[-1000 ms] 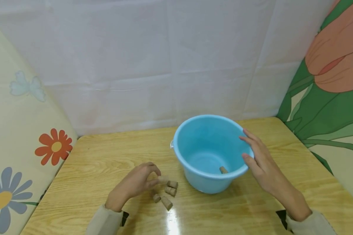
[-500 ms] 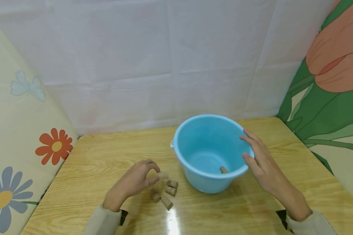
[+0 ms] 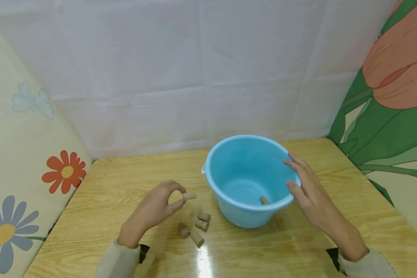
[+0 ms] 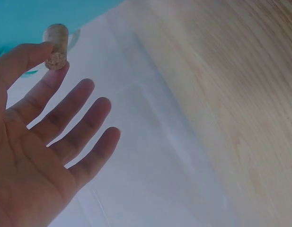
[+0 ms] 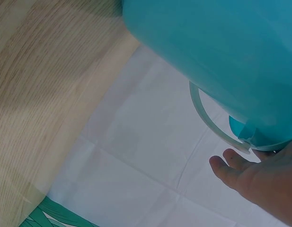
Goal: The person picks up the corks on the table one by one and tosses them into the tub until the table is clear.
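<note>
Between thumb and index finger, my left hand (image 3: 156,204) pinches a cork (image 3: 189,195), raised above the table to the left of the bucket. In the left wrist view the same cork (image 4: 57,46) is upright at the fingertips, and the other fingers are spread. My right hand (image 3: 311,193) holds the right rim of a light blue bucket (image 3: 226,208), which stands on the table. One cork (image 3: 264,200) lies inside the bucket, partly hidden by the near rim. Several more corks (image 3: 197,239) lie on the table in front of the left hand.
The wood-grain table (image 3: 125,185) meets a white cloth (image 3: 132,77) at its back edge. Flower-patterned panels stand at left and right. A pale handle (image 5: 212,123) hangs at the bucket's side in the right wrist view.
My left hand has lifted the cork off the table, up and slightly left, away from the other corks. The right hand and bucket stay in place.
</note>
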A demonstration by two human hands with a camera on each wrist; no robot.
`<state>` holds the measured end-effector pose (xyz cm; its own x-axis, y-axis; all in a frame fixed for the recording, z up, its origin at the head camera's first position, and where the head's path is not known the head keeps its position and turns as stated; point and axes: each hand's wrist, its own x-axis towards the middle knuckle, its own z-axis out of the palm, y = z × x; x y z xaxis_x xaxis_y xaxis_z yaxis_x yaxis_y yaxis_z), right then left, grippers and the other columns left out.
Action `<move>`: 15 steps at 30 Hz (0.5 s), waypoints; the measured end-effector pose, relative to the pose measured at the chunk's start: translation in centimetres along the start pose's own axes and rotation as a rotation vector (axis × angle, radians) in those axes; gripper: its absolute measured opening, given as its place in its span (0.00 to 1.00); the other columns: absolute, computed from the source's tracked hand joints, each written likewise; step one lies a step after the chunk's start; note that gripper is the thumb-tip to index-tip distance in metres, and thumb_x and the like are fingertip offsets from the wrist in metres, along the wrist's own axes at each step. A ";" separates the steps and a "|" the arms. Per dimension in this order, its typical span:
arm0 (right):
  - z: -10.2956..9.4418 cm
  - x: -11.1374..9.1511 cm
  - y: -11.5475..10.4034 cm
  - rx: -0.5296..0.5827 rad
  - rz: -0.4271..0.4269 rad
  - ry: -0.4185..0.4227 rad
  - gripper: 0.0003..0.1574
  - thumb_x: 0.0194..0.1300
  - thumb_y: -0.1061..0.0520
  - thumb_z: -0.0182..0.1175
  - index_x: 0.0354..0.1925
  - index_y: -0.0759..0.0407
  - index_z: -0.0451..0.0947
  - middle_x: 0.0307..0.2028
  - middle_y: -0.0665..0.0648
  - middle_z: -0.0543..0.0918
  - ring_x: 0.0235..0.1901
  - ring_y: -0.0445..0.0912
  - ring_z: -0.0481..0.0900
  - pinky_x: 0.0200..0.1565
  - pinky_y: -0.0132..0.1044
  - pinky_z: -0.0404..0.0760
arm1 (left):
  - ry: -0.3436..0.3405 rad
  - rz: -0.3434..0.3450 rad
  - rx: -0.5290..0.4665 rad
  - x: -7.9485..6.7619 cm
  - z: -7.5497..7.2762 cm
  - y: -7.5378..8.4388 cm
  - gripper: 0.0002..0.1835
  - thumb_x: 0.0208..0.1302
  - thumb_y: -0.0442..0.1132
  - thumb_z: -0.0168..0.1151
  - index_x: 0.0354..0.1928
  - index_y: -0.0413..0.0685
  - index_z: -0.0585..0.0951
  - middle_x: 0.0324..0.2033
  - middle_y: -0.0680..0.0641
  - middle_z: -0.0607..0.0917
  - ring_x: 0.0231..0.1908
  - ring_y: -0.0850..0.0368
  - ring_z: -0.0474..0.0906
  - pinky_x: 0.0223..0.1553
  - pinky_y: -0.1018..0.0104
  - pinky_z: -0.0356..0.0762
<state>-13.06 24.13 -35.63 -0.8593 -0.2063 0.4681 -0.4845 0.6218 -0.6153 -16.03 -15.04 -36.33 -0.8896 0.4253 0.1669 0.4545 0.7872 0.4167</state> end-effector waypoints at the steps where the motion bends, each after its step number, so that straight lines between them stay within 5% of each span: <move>1: 0.0 0.0 0.0 -0.001 0.001 0.000 0.30 0.74 0.60 0.48 0.72 0.59 0.61 0.77 0.60 0.52 0.74 0.66 0.51 0.61 0.75 0.57 | 0.014 -0.003 -0.003 0.0 -0.1 0.0 0.09 0.65 0.41 0.67 0.45 0.50 0.84 0.48 0.48 0.85 0.52 0.47 0.81 0.53 0.48 0.81; 15: 0.0 0.1 0.0 0.007 -0.010 0.004 0.30 0.74 0.61 0.49 0.72 0.59 0.61 0.77 0.62 0.53 0.74 0.66 0.51 0.62 0.73 0.56 | 0.258 0.066 0.023 0.2 -0.4 0.2 0.11 0.64 0.44 0.69 0.45 0.48 0.84 0.44 0.47 0.87 0.48 0.48 0.83 0.45 0.50 0.84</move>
<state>-13.14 24.10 -35.61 -0.8537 -0.2092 0.4769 -0.4942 0.6141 -0.6154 -16.14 -14.91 -35.86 -0.8387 0.3508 0.4167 0.5107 0.7724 0.3776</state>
